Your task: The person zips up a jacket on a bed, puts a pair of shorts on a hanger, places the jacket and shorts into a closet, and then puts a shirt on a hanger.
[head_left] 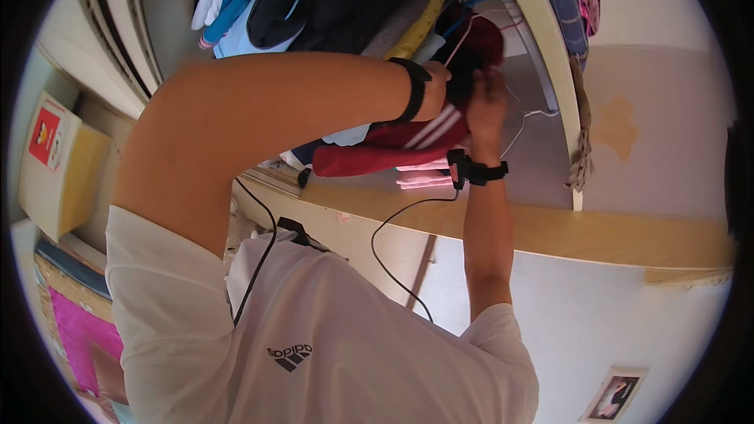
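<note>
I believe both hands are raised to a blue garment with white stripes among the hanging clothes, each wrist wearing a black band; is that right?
Not quite: the head view shows the garment is dark red with white stripes, not blue. The rest holds: the left hand and right hand are both raised to it among the hanging clothes, each wrist wearing a black band.

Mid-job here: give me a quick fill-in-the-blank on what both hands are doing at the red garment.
1. Both hands grip a ____ garment with white stripes.
2. Each wrist wears a ____ band.
3. A thin white wire ____ hangs right of the right hand.
4. The left hand is beside a ____ plastic hanger.

Missing: red; black; hanger; yellow
</note>
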Available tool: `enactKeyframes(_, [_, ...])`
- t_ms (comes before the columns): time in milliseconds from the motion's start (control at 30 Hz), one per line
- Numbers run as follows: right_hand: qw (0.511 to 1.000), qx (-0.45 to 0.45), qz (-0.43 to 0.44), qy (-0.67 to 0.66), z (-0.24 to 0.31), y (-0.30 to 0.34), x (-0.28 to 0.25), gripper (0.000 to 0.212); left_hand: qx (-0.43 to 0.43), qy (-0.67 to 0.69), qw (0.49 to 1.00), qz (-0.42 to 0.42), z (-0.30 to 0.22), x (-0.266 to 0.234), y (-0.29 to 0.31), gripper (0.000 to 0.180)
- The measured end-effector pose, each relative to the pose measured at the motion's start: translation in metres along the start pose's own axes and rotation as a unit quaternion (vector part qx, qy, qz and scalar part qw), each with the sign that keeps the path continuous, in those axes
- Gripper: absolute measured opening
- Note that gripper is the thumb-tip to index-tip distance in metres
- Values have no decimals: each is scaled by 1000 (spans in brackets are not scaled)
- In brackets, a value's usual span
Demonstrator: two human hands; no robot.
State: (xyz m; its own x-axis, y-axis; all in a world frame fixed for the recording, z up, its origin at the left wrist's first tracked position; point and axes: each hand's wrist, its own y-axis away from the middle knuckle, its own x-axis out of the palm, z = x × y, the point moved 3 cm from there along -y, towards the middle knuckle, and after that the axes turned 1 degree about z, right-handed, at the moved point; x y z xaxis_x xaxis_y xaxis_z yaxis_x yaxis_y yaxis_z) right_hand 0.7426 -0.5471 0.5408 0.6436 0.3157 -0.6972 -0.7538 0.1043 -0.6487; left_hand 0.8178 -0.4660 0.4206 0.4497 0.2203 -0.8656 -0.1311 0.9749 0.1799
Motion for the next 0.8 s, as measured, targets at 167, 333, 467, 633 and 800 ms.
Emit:
enactKeyframes(167, [988, 90, 35, -120, -13, 78, -39, 36, 75, -12, 994, -81, -22, -104, 48, 26])
enactKeyframes(333, [958, 249, -23, -144, -71, 161, -5, 39, 92, 36, 979, -178, -16, -96, 62, 18])
enactKeyframes(467, [968, 241, -49, -40, -64, 180, -3, 42, 106, 25, 963, -245, -17, -85, 66, 25])
enactKeyframes(633, [960, 242, -78, 120, -103, 190, -37, 39, 86, 17, 993, -81, -3, -94, 80, 28])
enactKeyframes(800, [934, 313, -142, 102, -101, 207, -44, 37, 137, 15, 983, -119, -7, -97, 97, 15])
